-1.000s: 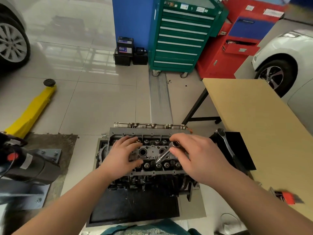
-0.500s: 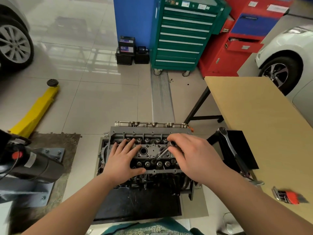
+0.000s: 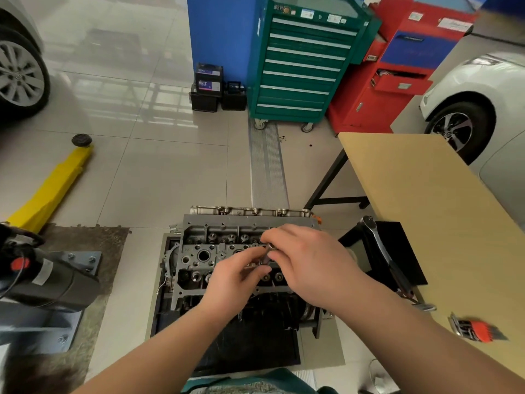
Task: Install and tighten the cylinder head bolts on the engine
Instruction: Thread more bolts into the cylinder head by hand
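The cylinder head (image 3: 227, 251) sits on the engine, low on the floor in front of the person, and both hands meet over its right-hand half. The right hand (image 3: 309, 260) curls its fingers round the top of a short metal tool (image 3: 266, 255), probably a socket extension or a bolt shank, which stands tilted in the head; the left hand (image 3: 235, 277) pinches its lower part between thumb and fingertips. This looks like the seating step: a bolt or driver being started by hand in its hole, not yet torqued. Next it wants to stand square to the head and turn freely by finger before the ratchet (image 3: 380, 245), lying just right of the head, is fetched. Behind the head stands a green drawer cabinet (image 3: 304, 66); its labels and those on the batteries (image 3: 208, 81) are too blurred to read.
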The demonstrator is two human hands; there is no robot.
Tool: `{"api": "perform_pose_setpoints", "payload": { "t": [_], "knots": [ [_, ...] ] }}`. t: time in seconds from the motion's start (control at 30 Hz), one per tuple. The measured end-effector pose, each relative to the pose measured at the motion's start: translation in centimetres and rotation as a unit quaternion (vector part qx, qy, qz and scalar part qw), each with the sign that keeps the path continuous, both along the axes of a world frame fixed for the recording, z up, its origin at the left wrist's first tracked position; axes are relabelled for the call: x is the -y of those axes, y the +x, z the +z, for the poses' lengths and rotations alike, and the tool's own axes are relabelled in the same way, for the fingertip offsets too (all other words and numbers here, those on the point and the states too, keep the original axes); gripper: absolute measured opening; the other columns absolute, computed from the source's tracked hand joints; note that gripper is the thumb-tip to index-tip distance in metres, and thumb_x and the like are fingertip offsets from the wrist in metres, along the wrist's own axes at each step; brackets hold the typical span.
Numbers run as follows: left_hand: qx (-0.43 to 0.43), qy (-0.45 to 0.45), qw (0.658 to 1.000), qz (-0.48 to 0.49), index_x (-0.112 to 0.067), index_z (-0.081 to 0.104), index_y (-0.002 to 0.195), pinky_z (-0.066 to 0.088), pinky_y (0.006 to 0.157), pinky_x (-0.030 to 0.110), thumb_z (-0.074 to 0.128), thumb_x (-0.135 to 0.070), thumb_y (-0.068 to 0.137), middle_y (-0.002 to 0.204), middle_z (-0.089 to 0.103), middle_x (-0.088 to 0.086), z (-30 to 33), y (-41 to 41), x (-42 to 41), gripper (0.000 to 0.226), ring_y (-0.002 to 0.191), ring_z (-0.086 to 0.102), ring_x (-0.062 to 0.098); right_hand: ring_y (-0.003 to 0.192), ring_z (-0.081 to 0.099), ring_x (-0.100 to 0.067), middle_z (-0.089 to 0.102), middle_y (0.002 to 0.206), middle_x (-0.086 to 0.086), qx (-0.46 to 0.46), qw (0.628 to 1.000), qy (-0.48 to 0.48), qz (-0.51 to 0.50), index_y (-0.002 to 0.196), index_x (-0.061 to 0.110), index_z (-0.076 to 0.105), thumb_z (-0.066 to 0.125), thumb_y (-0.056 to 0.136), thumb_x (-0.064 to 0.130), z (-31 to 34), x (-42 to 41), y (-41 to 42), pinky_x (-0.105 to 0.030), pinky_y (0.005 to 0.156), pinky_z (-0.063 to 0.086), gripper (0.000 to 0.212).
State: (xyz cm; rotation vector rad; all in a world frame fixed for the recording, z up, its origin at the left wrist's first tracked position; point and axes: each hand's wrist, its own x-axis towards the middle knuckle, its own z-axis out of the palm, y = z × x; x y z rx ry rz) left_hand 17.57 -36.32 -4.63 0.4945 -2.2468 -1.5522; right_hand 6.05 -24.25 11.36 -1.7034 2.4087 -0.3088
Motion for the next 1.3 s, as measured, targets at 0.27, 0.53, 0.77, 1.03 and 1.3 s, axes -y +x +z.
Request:
{"api": "perform_pose_setpoints", "payload": {
  "t": [0.27, 0.53, 0.77, 1.03, 1.3],
  "knots": [
    [0.035, 0.033, 0.984, -0.169, -0.03, 0.072, 0.12, 0.055, 0.094, 0.027, 0.067, -0.009, 0.102, 0.107, 0.074, -0.011, 1.7, -0.6, 3.6, 0.028, 0.107, 0.07, 0.013, 0.111, 0.057, -0.013, 0.06, 0.126, 0.009, 0.04, 0.999, 0.03, 0.008, 0.136, 0.029, 0.055, 0.054, 0.103, 0.023, 0.0, 0.0, 0.3, -0.031, 0.091, 0.05, 0.034],
    [-0.042, -0.069, 0.994, -0.078, -0.038, 0.067, 0.1, 0.056, 0.069, 0.028, 0.065, -0.019, 0.09, 0.091, 0.07, -0.019, 2.7, -0.9, 1.5, 0.021, 0.083, 0.069, 0.005, 0.085, 0.061, -0.014, 0.066, 0.1, 0.009, -0.063, 0.996, 0.024, -0.057, 0.122, 0.028, 0.055, 0.044, 0.099, 0.065, 0.3, 0.7, 1.3, -0.031, 0.064, 0.042, 0.045],
    [-0.033, -0.036, 0.978, -0.204, -0.04, 0.065, 0.12, 0.055, 0.096, 0.026, 0.071, -0.024, 0.098, 0.113, 0.071, -0.022, 5.0, -1.4, 3.2, 0.028, 0.112, 0.069, 0.006, 0.097, 0.058, -0.018, 0.051, 0.105, 0.009, -0.008, 0.997, 0.069, -0.031, 0.118, 0.024, 0.055, 0.057, 0.102, 0.037, 1.1, 0.7, 0.9, -0.03, 0.072, 0.037, 0.02],
    [-0.041, -0.076, 0.987, -0.134, -0.017, 0.078, 0.113, 0.057, 0.092, 0.021, 0.075, -0.014, 0.095, 0.105, 0.077, -0.017, 5.3, -1.1, 3.4, 0.019, 0.103, 0.072, -0.001, 0.097, 0.053, -0.014, 0.05, 0.115, 0.008, -0.009, 0.996, 0.088, -0.003, 0.125, 0.029, 0.052, 0.064, 0.098, 0.032, 1.6, 0.7, 1.0, -0.032, 0.072, 0.047, 0.03],
    [-0.032, -0.117, 0.989, -0.08, -0.017, 0.078, 0.101, 0.055, 0.081, 0.027, 0.078, -0.007, 0.086, 0.094, 0.071, -0.018, 5.4, -1.0, 2.8, 0.018, 0.09, 0.068, 0.002, 0.098, 0.061, -0.02, 0.06, 0.11, 0.005, -0.082, 0.99, 0.105, -0.041, 0.123, 0.027, 0.053, 0.05, 0.096, 0.067, 1.7, 1.3, 1.1, -0.035, 0.067, 0.045, 0.049]
  ]
}}
